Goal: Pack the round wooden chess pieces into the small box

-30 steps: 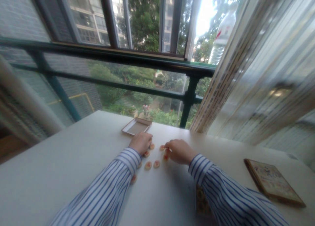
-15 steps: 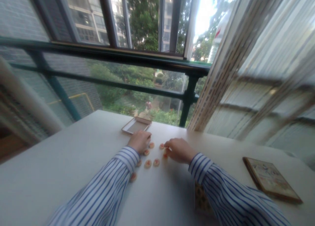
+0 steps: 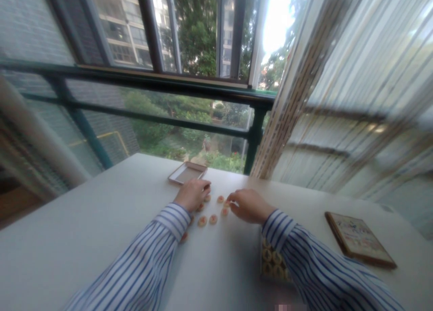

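Observation:
Small round pale discs with red marks, like Chinese chess pieces [image 3: 202, 220], lie in a loose arc on the white table. My right hand [image 3: 249, 206] is closed, its thumb and fingertips on a disc [image 3: 227, 204] at the arc's right end, between two others. My left hand [image 3: 192, 194] hovers by the left discs, with its fingers curled together; whatever they may hold is hidden. One disc [image 3: 207, 198] shows just below its fingertips, and the left wrist partly covers more.
A shallow tray or lid [image 3: 173, 179] lies beyond my left hand. Under my right forearm, a box holds several rows of round pieces [image 3: 267, 256]. A flat brown-edged case with a picture [image 3: 360, 239] rests at the right. Behind the table [image 3: 111, 198] stand a green railing [image 3: 169, 86] and a curtain [image 3: 284, 94].
The view has shifted slightly, and more of the box shows beneath my right forearm. A disc now shows at my right fingertips, between two discs. My left hand stays about where it was.

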Tool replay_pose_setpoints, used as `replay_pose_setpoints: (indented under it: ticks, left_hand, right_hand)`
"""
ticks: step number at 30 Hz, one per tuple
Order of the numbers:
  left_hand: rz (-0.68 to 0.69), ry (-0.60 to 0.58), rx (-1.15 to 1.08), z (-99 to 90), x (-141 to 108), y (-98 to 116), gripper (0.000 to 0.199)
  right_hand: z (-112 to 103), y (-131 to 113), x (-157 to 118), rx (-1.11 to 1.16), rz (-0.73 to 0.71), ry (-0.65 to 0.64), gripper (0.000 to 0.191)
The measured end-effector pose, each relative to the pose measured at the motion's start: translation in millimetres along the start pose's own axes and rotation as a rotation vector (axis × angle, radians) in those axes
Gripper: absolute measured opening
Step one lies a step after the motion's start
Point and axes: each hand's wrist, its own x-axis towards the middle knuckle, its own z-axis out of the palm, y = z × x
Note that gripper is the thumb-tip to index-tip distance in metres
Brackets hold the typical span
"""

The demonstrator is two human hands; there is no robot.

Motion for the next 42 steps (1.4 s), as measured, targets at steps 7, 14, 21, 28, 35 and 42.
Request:
replay_pose_setpoints:
  ticks: [7,14,21,28,35,42]
  left_hand:
    - [0.095,0.028,0.013,-4.0,-11,17,0.031]
    - [0.106,0.058,-0.119,-4.8,-22,40,0.035]
    - [0.06,0.027,-0.361,-3.5,-32,65,0.038]
    - [-0.022,-0.051,-0.692,-2.0,-42,88,0.044]
    - [-0.054,-0.052,-0.857,5.9,-48,101,0.042]
    - [-0.132,-0.079,-0.957,10.5,-54,118,0.04]
  right_hand:
    - [-9,3,-17,-0.002,0.032,0.033,0.032]
    - [-20,5,-41,0.015,0.029,0.075,0.031]
    - [-27,7,-68,0.064,0.062,0.139,0.03]
    - [-28,13,-93,0.119,0.097,0.204,0.03]
    - [-24,20,-112,0.135,0.137,0.234,0.028]
    - [-18,23,-123,0.137,0.16,0.251,0.028]
